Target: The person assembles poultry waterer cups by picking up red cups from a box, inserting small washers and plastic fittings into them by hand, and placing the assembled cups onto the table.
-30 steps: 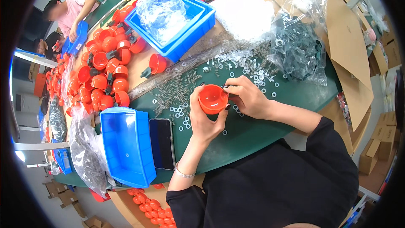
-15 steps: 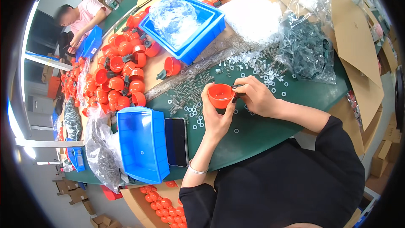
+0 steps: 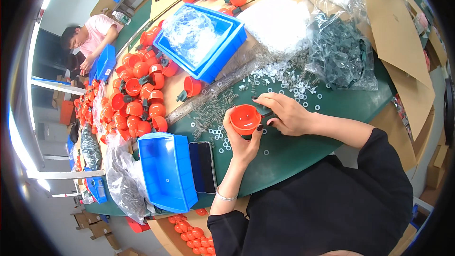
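My left hand (image 3: 243, 149) is closed around a red plastic cup (image 3: 245, 121), its open mouth tilted up toward me. At the cup's right side, my right hand (image 3: 295, 115) pinches a dark green plastic part (image 3: 264, 110) between thumb and fingers. The part lies close against the rim; whether it touches the cup I cannot tell. White washers (image 3: 218, 134) and small metal springs (image 3: 208, 112) lie scattered on the green tabletop (image 3: 284, 154) around my hands.
Left of my hands are a phone (image 3: 202, 167) and a blue bin (image 3: 163, 161). Red cups with green parts (image 3: 134, 109) pile up beyond, near stacked blue bins (image 3: 222, 59). A clear bag of green parts (image 3: 339, 50) sits at the far right. A co-worker (image 3: 97, 35) sits far left.
The cup now faces more upward, showing more of its inside. My right hand has turned, and its fingers have spread along the green part. The whole view has shifted slightly.
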A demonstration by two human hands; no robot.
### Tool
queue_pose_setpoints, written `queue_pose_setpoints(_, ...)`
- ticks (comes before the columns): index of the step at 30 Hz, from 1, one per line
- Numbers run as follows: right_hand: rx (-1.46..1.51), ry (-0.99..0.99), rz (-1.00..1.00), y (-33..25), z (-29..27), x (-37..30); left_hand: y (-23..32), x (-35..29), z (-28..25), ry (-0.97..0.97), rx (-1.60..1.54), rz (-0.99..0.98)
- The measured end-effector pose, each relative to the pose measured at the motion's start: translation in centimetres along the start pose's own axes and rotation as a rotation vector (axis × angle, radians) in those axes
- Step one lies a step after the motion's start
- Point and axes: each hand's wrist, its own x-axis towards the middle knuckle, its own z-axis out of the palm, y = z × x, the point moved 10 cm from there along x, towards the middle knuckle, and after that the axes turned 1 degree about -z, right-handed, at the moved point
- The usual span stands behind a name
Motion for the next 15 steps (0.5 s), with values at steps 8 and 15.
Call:
queue_pose_setpoints(8, 0.231, 0.072, 0.032, -0.2, 0.0, -0.4, 0.4, -0.5, 0.1, 0.056, -0.03, 0.071)
queue_pose_setpoints(15, 0.504, 0.121, 0.195, 3.0, -1.8, -0.5, -0.6, -0.2, 0.6, 0.018, -0.346, -0.152)
